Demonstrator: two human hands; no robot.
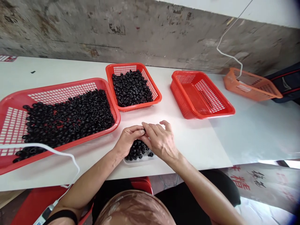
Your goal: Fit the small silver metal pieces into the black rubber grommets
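My left hand point(129, 137) pinches a small black ring-like part point(143, 130) between thumb and fingers. From the other side, the fingers of my right hand point(161, 139) close on the same part, its little finger raised. Most of the part is hidden by the fingertips. Directly below both hands stands a shallow clear plastic tray point(134, 162), holding many black ring-like parts point(138, 149) with holes through them.
To the left a large red basket point(103, 82) and a smaller one point(140, 108) hold heaps of black parts. Stacked red baskets point(199, 93) stand right of centre. An orange basket point(252, 89) is farther right, by a dark bag point(287, 79). A white cable point(58, 152) crosses the left side.
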